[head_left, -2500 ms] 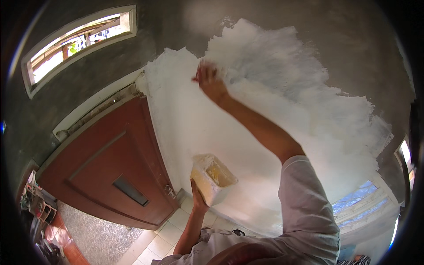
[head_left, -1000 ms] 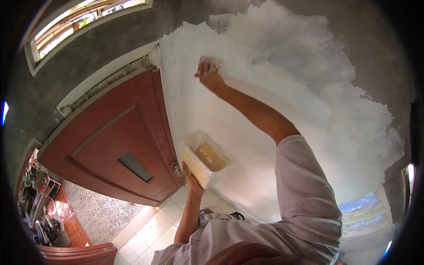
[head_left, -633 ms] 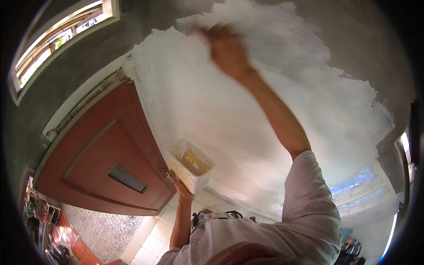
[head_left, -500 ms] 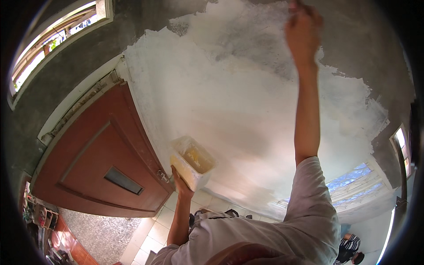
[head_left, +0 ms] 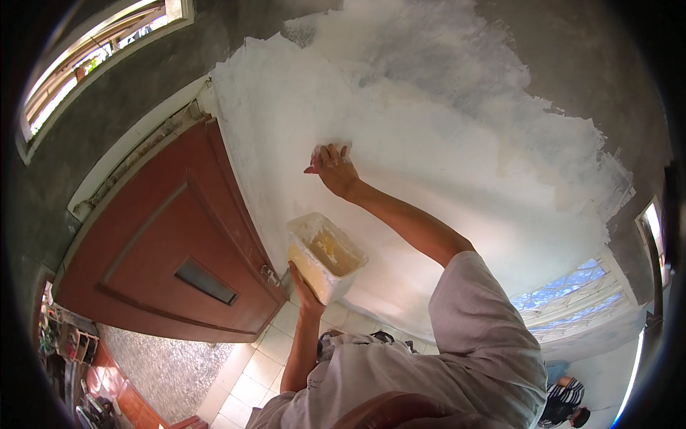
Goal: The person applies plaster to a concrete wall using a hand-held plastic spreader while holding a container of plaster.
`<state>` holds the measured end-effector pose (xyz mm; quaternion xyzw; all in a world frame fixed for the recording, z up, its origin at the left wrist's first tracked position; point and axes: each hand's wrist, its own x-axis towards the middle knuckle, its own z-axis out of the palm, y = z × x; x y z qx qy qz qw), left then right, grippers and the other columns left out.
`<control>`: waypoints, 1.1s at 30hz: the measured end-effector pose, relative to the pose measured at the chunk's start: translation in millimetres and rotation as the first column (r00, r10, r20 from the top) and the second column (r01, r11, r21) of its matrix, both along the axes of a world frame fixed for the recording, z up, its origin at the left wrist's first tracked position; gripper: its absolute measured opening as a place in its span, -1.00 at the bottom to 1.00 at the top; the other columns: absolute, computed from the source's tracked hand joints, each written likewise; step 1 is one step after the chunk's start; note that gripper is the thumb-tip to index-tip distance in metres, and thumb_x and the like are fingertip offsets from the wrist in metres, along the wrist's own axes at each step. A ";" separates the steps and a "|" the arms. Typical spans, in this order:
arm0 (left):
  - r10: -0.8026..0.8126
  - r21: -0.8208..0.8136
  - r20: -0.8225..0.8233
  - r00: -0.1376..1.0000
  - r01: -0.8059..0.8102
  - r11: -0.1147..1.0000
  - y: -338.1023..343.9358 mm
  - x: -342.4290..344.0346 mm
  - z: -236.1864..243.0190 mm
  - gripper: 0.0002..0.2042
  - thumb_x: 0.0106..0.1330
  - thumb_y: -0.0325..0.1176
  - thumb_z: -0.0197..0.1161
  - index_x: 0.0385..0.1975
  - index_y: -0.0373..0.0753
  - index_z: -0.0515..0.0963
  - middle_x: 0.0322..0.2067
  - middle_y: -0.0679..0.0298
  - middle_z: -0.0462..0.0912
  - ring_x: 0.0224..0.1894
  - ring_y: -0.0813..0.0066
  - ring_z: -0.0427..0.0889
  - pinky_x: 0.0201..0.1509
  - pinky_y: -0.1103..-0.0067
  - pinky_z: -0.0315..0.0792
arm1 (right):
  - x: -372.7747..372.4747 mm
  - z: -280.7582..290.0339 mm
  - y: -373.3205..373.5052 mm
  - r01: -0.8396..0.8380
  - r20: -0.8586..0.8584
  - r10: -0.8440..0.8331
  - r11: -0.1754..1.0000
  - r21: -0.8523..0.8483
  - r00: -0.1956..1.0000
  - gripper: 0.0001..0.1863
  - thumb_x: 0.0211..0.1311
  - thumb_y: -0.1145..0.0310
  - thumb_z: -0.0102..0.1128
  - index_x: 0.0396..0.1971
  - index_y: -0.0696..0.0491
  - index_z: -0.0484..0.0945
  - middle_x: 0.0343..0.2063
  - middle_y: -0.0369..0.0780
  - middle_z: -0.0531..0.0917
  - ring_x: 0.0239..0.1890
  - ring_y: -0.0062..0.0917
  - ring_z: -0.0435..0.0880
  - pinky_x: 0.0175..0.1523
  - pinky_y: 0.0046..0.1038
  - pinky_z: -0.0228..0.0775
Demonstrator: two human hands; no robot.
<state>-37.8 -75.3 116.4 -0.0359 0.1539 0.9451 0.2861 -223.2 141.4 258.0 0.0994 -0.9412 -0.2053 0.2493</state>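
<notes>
My left hand grips the lower side of a pale, open plastic tub, its fingers largely hidden behind it. Whitish-yellow paste smears the tub's inner walls. Above the tub, my right hand is closed around a small red putty scraper, mostly covered by the fingers. White residue shows on those fingers. The scraper is up close to the wall, which has a broad white coat with ragged edges over dark grey plaster; whether it touches cannot be made out.
A reddish-brown door stands at the left, beneath a window opening. A grilled window is at the lower right. Pale floor tiles lie below. Another person in striped clothing is at the far lower right.
My right hand has come down and left from high on the wall to just above the tub. The tub, still in my left hand, appears slightly farther right.
</notes>
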 end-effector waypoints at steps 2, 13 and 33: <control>0.015 -0.019 -0.027 1.000 -0.016 1.000 -9.9 1.0 4.3 -0.30 0.52 0.28 -0.16 0.45 -0.13 0.21 0.26 0.19 0.45 0.26 0.22 0.50 0.32 0.29 0.42 | 12.8 30.6 -18.5 0.028 0.178 -0.009 0.994 -0.104 0.984 -0.41 0.43 -0.03 0.06 0.20 0.15 0.49 0.08 0.03 0.53 0.22 -0.02 0.46 0.16 0.33 0.38; -0.033 0.018 -0.033 0.999 0.034 0.999 22.0 -2.9 20.5 -0.29 0.52 0.29 -0.17 0.44 -0.14 0.22 0.24 0.15 0.50 0.23 0.18 0.55 0.30 0.24 0.49 | -81.4 235.7 16.0 0.181 -0.768 0.081 0.951 0.250 0.635 -0.36 0.38 -0.11 0.12 0.17 0.15 0.50 0.21 -0.12 0.50 0.18 -0.20 0.51 0.22 0.02 0.43; -0.271 -0.032 -0.246 0.931 0.272 0.962 66.5 -8.1 11.8 -0.26 0.51 0.33 -0.24 0.49 -0.10 0.12 0.33 0.15 0.39 0.34 0.17 0.43 0.39 0.24 0.39 | 230.0 302.4 94.2 0.141 -0.841 -0.315 0.949 -0.281 0.439 -0.59 0.29 0.61 0.16 0.14 0.16 0.59 -0.28 -0.14 0.59 -0.14 -0.30 0.51 0.04 -0.26 0.39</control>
